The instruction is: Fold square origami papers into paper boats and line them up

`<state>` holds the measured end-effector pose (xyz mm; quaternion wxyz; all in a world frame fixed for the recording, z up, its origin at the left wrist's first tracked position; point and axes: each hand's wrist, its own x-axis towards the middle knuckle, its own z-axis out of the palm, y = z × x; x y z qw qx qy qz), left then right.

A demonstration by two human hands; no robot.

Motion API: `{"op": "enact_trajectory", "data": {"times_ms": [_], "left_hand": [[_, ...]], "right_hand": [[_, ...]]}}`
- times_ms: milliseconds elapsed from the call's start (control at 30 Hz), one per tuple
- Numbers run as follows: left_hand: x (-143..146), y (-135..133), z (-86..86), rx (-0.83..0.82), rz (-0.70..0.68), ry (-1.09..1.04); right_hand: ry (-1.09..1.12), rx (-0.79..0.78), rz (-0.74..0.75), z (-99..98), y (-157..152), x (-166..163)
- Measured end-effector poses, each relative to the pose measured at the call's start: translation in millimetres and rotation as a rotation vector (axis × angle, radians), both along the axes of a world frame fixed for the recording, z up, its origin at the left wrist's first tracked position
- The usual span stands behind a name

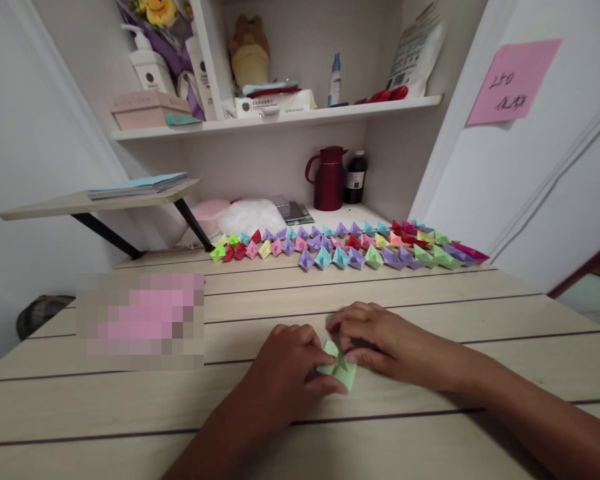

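A small piece of pale green paper (349,379), partly folded, lies between both hands over the front middle of the wooden table (430,443). My left hand (291,363) pinches its left side, thumb along the near edge and fingers at the fold. From the right, my right hand (380,339) grips the far right part, its thumb against the paper and its fingers curled behind. One flap of the paper stands up in the middle. Fingers cover parts of its edges.
Rows of folded paper boats (341,257) in many colours line the table's back. Behind them stand a red jug (329,179), a dark bottle (355,177) and a white plastic bag (253,219). A raised board (45,205) holds papers at left; a blurred pink patch (153,313) lies below.
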<state>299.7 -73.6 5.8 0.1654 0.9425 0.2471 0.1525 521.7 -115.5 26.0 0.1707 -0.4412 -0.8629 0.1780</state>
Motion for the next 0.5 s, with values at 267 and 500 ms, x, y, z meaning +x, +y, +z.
{"op": "enact_trajectory", "data": {"times_ms": [267,500], "left_hand": [[6.3,-4.1,0.8,-0.027,0.055,-0.004],[5.2,-3.1,-3.9,-0.039,0.074,0.012]], "right_hand": [[0.014,-0.029,0.002,-0.4,-0.3,1.7],[0.04,-0.023,0.03,-3.6,-0.1,4.0]]}}
